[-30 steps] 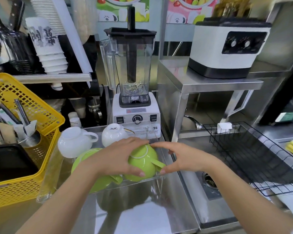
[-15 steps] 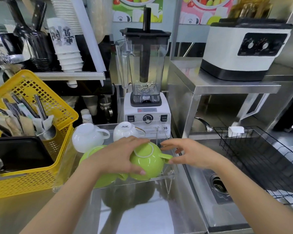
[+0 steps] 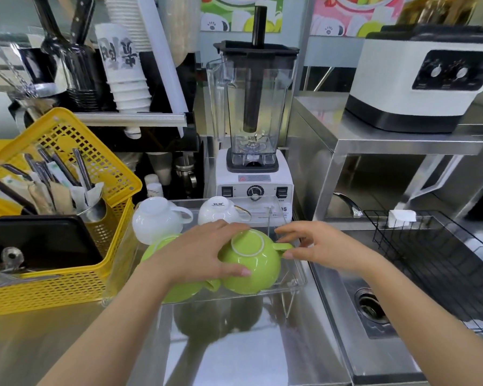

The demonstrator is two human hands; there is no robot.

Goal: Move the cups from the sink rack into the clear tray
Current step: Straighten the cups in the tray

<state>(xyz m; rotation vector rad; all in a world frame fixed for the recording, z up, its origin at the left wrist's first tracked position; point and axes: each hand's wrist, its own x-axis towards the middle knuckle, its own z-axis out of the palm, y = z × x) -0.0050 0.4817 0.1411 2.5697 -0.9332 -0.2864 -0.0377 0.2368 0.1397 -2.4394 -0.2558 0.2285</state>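
A clear tray (image 3: pixel 297 280) on the steel counter holds two white cups (image 3: pixel 154 220) (image 3: pixel 221 213) at the back and two green cups at the front, all upside down. My left hand (image 3: pixel 204 254) lies over the right green cup (image 3: pixel 253 266), fingers and thumb around its body. The left green cup (image 3: pixel 159 252) is mostly hidden under that hand. My right hand (image 3: pixel 318 245) hovers just right of the cup, fingertips at its handle, fingers apart. The black wire sink rack (image 3: pixel 441 263) at the right shows no cups.
A yellow basket (image 3: pixel 67 277) with cutlery and a black tray stands to the left. Behind the clear tray is a blender (image 3: pixel 253 129). A steel shelf carries a white appliance (image 3: pixel 421 76). The sink drain (image 3: pixel 370 305) lies to the right.
My right hand has let go of the green cup's handle and drawn slightly right, fingers spreading. My left hand stays on the cup. The view has shifted a little.
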